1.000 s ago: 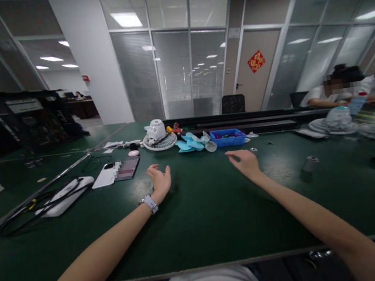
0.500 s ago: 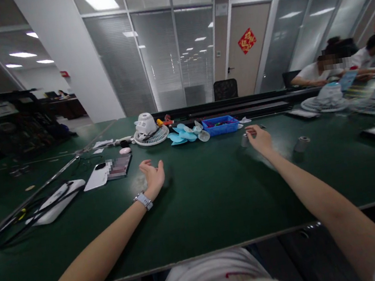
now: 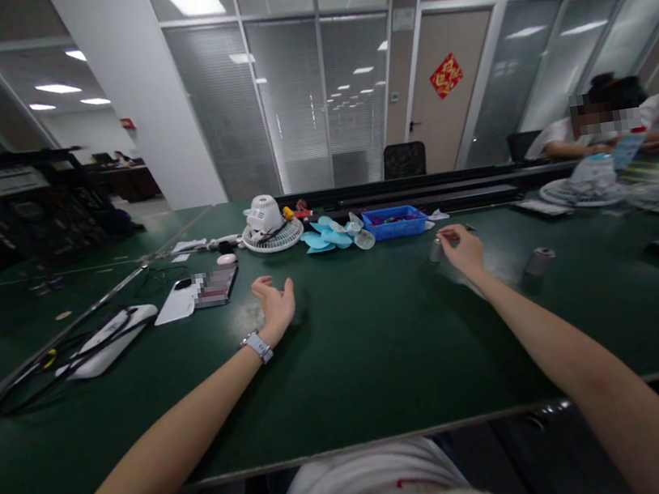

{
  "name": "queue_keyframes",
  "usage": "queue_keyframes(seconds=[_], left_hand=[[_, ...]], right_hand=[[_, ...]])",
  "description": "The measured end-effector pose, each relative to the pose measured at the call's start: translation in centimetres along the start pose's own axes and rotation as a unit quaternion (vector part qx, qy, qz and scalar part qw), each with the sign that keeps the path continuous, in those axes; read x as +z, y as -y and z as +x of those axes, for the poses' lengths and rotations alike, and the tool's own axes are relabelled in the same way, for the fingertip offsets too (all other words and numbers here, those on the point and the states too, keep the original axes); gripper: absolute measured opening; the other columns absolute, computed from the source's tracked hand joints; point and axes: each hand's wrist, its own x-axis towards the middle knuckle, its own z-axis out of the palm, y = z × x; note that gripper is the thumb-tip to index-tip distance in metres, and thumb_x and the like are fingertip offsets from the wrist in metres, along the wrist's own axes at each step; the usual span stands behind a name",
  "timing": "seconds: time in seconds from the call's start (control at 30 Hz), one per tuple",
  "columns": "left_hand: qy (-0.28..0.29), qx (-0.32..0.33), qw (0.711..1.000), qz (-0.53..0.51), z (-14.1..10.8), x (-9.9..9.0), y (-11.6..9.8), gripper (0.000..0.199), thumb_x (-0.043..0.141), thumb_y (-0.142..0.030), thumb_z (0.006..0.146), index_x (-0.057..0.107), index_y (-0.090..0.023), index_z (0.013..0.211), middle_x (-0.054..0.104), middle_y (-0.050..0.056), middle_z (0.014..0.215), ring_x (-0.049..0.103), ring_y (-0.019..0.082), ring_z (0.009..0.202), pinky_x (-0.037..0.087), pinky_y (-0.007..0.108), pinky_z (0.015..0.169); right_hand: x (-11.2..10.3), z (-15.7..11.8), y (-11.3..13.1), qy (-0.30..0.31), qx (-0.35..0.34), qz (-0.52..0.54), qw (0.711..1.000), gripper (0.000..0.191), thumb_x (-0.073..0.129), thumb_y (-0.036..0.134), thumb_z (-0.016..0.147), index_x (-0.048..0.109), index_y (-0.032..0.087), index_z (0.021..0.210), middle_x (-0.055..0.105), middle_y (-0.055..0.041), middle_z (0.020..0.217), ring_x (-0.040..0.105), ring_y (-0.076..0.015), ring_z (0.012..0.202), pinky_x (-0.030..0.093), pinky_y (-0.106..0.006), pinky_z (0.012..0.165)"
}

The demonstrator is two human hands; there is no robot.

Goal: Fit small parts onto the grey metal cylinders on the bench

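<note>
My left hand, with a watch on its wrist, hovers low over the green table with fingers apart and curved, holding nothing. To its left lie a white phone and a dark-screened phone. My right hand is closed in a pinch at the upper side of a small grey metal cylinder, which is partly hidden by the fingertips. Whether that cylinder rests on the table is unclear. A second metal cylinder stands right of my right forearm.
Along the back are a white fan part, blue fan blades and a blue bin of small items. A white power bank with black cables lies left. Other people sit at far right near more fan parts.
The whole view has shifted slightly rightward in the picture. Against the table, both hands stay nearly where they were, the right one still at the metal cylinder.
</note>
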Motion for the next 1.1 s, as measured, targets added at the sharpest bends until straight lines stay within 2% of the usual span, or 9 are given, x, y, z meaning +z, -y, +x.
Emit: queue_keyframes(seconds=[0.2,0.37,0.5,0.6,0.7,0.8,1.0,1.1], left_hand=[[0.015,-0.006,1.0,-0.003,-0.1,-0.2,-0.3,0.039,0.065,-0.021,0.082,0.032,-0.023,0.103,0.034,0.006,0.111,0.045,0.022,0.111,0.05,0.043,0.091],[0.02,-0.007,1.0,-0.003,-0.2,-0.3,-0.6,0.038,0.064,-0.021,0.082,0.032,-0.023,0.103,0.034,0.007,0.112,0.045,0.023,0.112,0.05,0.044,0.092],[0.028,-0.015,0.999,-0.006,-0.3,-0.5,-0.8,0.038,0.064,-0.022,0.083,0.032,-0.023,0.104,0.034,0.007,0.112,0.046,0.022,0.11,0.051,0.044,0.091],[0.033,-0.01,0.999,-0.007,-0.3,-0.5,-0.7,0.038,0.064,-0.022,0.082,0.032,-0.023,0.104,0.034,0.006,0.112,0.046,0.022,0.109,0.05,0.045,0.092],[0.027,0.001,1.0,0.006,-0.2,-0.4,-0.5,0.039,0.065,-0.02,0.081,0.031,-0.023,0.102,0.034,0.007,0.112,0.044,0.022,0.111,0.046,0.048,0.099],[0.026,0.007,0.999,0.017,-0.2,-0.4,-0.6,0.039,0.065,-0.02,0.081,0.031,-0.022,0.101,0.034,0.007,0.112,0.043,0.022,0.112,0.043,0.047,0.102],[0.021,-0.01,1.0,0.016,-0.3,-0.5,-0.9,0.035,0.064,-0.02,0.081,0.037,-0.021,0.103,0.04,0.009,0.114,0.05,0.022,0.106,0.049,0.04,0.089],[0.058,-0.017,0.998,0.019,-0.2,-0.5,-0.7,0.021,0.06,-0.025,0.085,0.044,-0.02,0.099,0.049,0.008,0.11,0.057,0.019,0.091,0.049,0.036,0.083]], right_hand=[[0.1,0.0,-0.2,0.008,0.003,0.018,1.0,0.021,0.053,0.036,0.086,0.063,0.022,0.097,0.074,-0.0082,0.092,0.07,-0.0225,0.076,0.054,-0.036,0.076],[0.4,-0.5,-0.2,0.025,0.037,0.006,0.999,0.023,0.052,0.035,0.087,0.061,0.021,0.103,0.073,-0.0089,0.095,0.07,-0.0235,0.081,0.053,-0.037,0.079],[1.5,-1.3,-0.2,0.007,0.088,0.047,0.995,0.045,0.061,0.044,0.082,0.051,0.019,0.119,0.069,-0.0129,0.111,0.068,-0.0254,0.095,0.053,-0.04,0.085],[2.4,-1.6,-0.7,0.047,0.166,0.045,0.984,0.057,0.069,0.052,0.074,0.05,0.018,0.116,0.067,-0.0163,0.116,0.066,-0.0286,0.103,0.052,-0.042,0.09],[2.7,-1.6,-1.3,0.104,0.212,0.024,0.971,0.052,0.072,0.047,0.072,0.052,0.018,0.111,0.068,-0.0163,0.113,0.067,-0.0298,0.102,0.051,-0.044,0.092],[2.7,-1.5,-1.6,0.119,0.207,0.014,0.971,0.047,0.07,0.041,0.074,0.052,0.019,0.111,0.069,-0.0157,0.112,0.067,-0.0296,0.102,0.051,-0.044,0.092],[2.8,-1.5,-1.9,0.101,0.208,0.008,0.973,0.046,0.071,0.039,0.071,0.052,0.021,0.109,0.07,-0.0127,0.103,0.068,-0.0288,0.095,0.052,-0.045,0.09],[3.1,-1.5,-2.4,0.1,0.205,0.01,0.974,0.045,0.071,0.04,0.071,0.052,0.022,0.107,0.07,-0.0123,0.102,0.069,-0.0288,0.095,0.052,-0.045,0.09]])
